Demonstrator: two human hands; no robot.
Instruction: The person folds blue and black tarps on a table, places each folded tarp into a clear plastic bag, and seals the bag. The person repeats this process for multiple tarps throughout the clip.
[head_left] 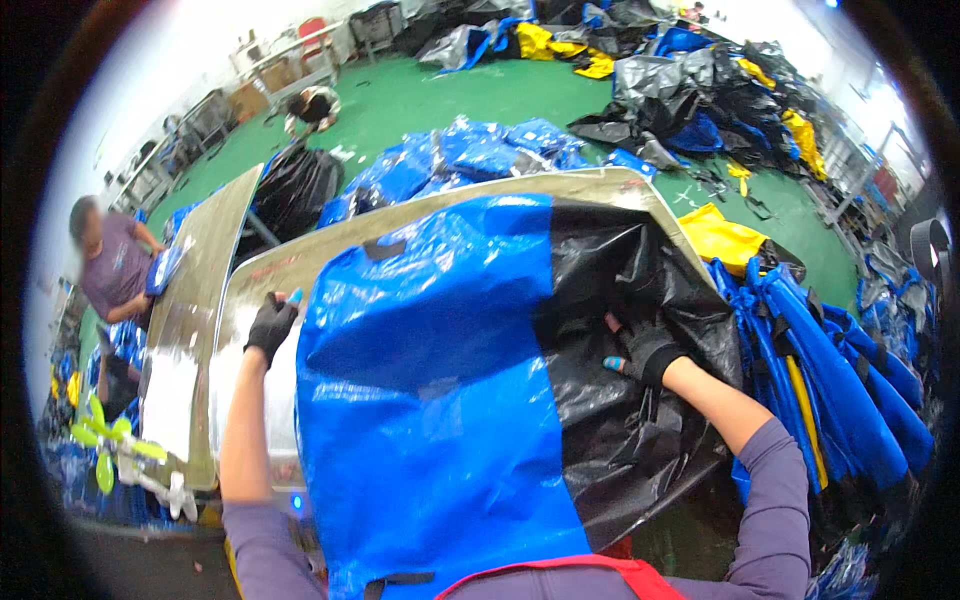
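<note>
At far left, a co-worker [118, 258] stands past a green fan [108, 445]. The left hand [270, 327] is loosely curled beside the sheet's blue edge; whether its grip has hold of anything I cannot tell. The blue-and-black sheet [440, 370] covers much of the table [245, 290]. On its black part, the right hand [645, 350] lies with grip spread, holding nothing visible.

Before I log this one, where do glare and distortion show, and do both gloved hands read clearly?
In the head view, glare streaks the blue section and glints off the black section; the upper-left wall washes out; the fisheye curves the table along its far edge; the dark-gloved right hand blends into the black section, while the left hand contrasts with the pale tabletop.
</note>
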